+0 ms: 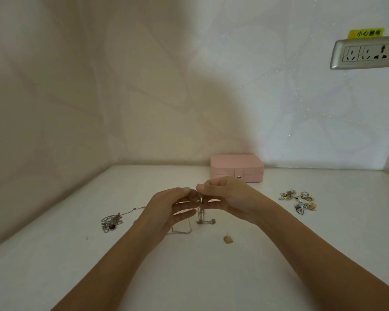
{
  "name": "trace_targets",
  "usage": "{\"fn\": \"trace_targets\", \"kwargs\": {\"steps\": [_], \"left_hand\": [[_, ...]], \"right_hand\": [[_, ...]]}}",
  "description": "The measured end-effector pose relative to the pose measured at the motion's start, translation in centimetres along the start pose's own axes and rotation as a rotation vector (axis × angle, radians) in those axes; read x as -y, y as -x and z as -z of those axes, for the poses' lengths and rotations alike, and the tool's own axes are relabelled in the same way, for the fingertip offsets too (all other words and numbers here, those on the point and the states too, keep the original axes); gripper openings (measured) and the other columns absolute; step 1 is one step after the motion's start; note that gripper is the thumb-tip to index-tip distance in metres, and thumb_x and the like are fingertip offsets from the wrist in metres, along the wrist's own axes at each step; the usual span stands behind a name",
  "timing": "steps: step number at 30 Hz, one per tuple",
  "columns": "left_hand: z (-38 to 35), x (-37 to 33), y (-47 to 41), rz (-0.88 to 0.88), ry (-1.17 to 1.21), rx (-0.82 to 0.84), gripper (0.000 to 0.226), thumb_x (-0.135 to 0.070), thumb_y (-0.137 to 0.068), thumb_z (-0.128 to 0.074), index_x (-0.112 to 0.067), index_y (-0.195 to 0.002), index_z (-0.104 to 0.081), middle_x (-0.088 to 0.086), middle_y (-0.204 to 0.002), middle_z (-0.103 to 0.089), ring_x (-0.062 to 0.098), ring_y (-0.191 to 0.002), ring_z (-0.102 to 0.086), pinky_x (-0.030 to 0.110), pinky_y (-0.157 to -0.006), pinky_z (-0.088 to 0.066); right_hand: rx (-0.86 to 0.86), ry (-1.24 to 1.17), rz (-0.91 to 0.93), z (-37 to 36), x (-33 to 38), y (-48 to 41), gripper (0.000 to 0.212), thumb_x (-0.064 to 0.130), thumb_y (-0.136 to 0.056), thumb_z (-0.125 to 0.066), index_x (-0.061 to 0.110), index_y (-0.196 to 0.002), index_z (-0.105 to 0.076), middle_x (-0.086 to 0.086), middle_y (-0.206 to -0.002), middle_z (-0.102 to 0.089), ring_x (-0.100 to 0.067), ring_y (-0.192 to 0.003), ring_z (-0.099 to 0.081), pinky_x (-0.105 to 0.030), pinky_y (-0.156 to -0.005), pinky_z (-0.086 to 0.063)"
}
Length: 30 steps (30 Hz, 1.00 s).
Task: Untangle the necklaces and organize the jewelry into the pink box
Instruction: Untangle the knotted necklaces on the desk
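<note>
Silvery tangled chain (201, 213) dangling, pinched in left hand (175, 206) and right hand (228, 198) grip, pink box (236, 168) closed

A closed pink rectangular box (236, 167) is sitting at the back of the white table (54, 254), against the wall. A heap of small metal earrings (299, 200) is lying to its right and nearer; a tangled thin metal chain (111, 222) is lying at the left. A small square earring (228, 239) is resting between them, nearer the front.
</note>
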<state>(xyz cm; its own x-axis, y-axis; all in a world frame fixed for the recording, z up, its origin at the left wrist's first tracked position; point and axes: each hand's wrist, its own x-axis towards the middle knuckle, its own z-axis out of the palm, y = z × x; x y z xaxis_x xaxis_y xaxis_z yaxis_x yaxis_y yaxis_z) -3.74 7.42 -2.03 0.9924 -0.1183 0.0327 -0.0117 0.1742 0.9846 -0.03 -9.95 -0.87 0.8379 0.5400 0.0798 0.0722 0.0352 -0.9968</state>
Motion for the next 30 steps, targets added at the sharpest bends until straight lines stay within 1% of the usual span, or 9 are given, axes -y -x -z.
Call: {"fn": "trace_targets", "kwargs": {"steps": [5, 12, 17, 20, 22, 24, 26, 28, 30], "left_hand": [[0.1, -0.2, 0.2, -0.087, -0.073, 0.045, 0.018, -0.023, -0.076, -0.065, -0.006, -0.083, -0.067, 0.001, -0.072, -0.066, 0.013, -0.069, -0.061, 0.024, -0.070, -0.054], [-0.2, -0.6, 0.4, -0.055, -0.027, 0.129, 0.017, -0.014, -0.094, -0.050, -0.003, -0.086, -0.061, 0.003, -0.071, -0.056, 0.010, -0.064, -0.055, 0.023, -0.063, -0.052], [-1.4, -0.5, 0.7, -0.069, 0.021, 0.123, 0.027, -0.022, -0.094, -0.047, 0.001, -0.100, -0.061, 0.001, -0.075, -0.056, 0.007, -0.061, -0.050, 0.019, -0.054, -0.043], [-1.9, -0.7, 1.0, -0.083, 0.065, 0.094, 0.030, -0.028, -0.095, -0.047, -0.010, -0.094, -0.071, -0.002, -0.070, -0.053, 0.006, -0.054, -0.040, 0.016, -0.044, -0.033], [-1.9, -1.1, 1.2, -0.088, 0.034, 0.067, 0.033, -0.034, -0.094, -0.046, -0.015, -0.084, -0.071, -0.003, -0.063, -0.050, 0.006, -0.049, -0.033, 0.015, -0.041, -0.025], [-1.8, -1.4, 1.5, -0.060, -0.011, 0.059, 0.036, -0.040, -0.092, -0.047, -0.015, -0.070, -0.057, -0.004, -0.054, -0.042, 0.006, -0.046, -0.025, 0.016, -0.040, -0.020], [-1.5, -1.7, 1.5, -0.024, -0.005, 0.041, 0.037, -0.040, -0.093, -0.048, -0.018, -0.063, -0.045, -0.006, -0.053, -0.037, 0.007, -0.046, -0.021, 0.016, -0.040, -0.019], [-1.1, -1.9, 1.4, -0.029, -0.026, 0.006, 0.038, -0.037, -0.094, -0.050, -0.019, -0.062, -0.045, -0.006, -0.057, -0.040, 0.007, -0.048, -0.021, 0.016, -0.040, -0.020], [-0.6, -1.9, 1.3, -0.050, -0.054, -0.033, 0.035, -0.035, -0.093, -0.052, -0.018, -0.064, -0.048, -0.006, -0.064, -0.046, 0.008, -0.051, -0.021, 0.015, -0.040, -0.022]], "right_hand": [[0.033, -0.105, -0.019, -0.3, 0.3, 0.2, 0.019, 0.024, -0.077, -0.066, 0.005, -0.081, -0.064, -0.002, -0.081, -0.065, -0.017, -0.081, -0.057, -0.031, -0.088, -0.050], [0.093, -0.285, 0.017, -0.9, 0.6, 0.3, 0.021, 0.026, -0.083, -0.062, 0.015, -0.066, -0.067, -0.001, -0.077, -0.061, -0.015, -0.074, -0.059, -0.030, -0.080, -0.047], [0.109, -0.362, 0.020, -0.8, 0.9, 0.3, 0.019, 0.030, -0.081, -0.063, 0.013, -0.072, -0.064, 0.004, -0.054, -0.045, -0.008, -0.050, -0.045, -0.024, -0.068, -0.047], [0.061, -0.287, -0.011, -1.0, 1.4, 0.9, 0.017, 0.023, -0.082, -0.058, 0.014, -0.078, -0.072, 0.010, -0.039, -0.035, -0.003, -0.038, -0.030, -0.017, -0.058, -0.040], [0.025, -0.262, -0.019, -1.0, 1.5, 1.0, 0.018, 0.023, -0.079, -0.059, 0.014, -0.079, -0.074, 0.010, -0.036, -0.031, -0.004, -0.036, -0.029, -0.017, -0.056, -0.038], [-0.033, -0.303, -0.007, -0.8, 1.5, 0.7, 0.019, 0.026, -0.078, -0.063, 0.014, -0.065, -0.069, 0.007, -0.039, -0.029, -0.006, -0.038, -0.029, -0.020, -0.059, -0.039], [-0.096, -0.397, 0.001, -0.3, 1.3, 0.5, 0.030, 0.027, -0.077, -0.066, 0.014, -0.052, -0.054, 0.002, -0.049, -0.039, -0.011, -0.048, -0.038, -0.026, -0.068, -0.044], [-0.103, -0.449, 0.007, 0.0, 1.3, 0.6, 0.032, 0.027, -0.077, -0.065, 0.015, -0.052, -0.049, -0.002, -0.061, -0.050, -0.015, -0.063, -0.053, -0.032, -0.080, -0.049], [-0.082, -0.505, 0.024, -0.1, 1.4, 0.6, 0.026, 0.025, -0.079, -0.062, 0.013, -0.057, -0.057, -0.003, -0.062, -0.053, -0.018, -0.070, -0.060, -0.036, -0.086, -0.050]]}}
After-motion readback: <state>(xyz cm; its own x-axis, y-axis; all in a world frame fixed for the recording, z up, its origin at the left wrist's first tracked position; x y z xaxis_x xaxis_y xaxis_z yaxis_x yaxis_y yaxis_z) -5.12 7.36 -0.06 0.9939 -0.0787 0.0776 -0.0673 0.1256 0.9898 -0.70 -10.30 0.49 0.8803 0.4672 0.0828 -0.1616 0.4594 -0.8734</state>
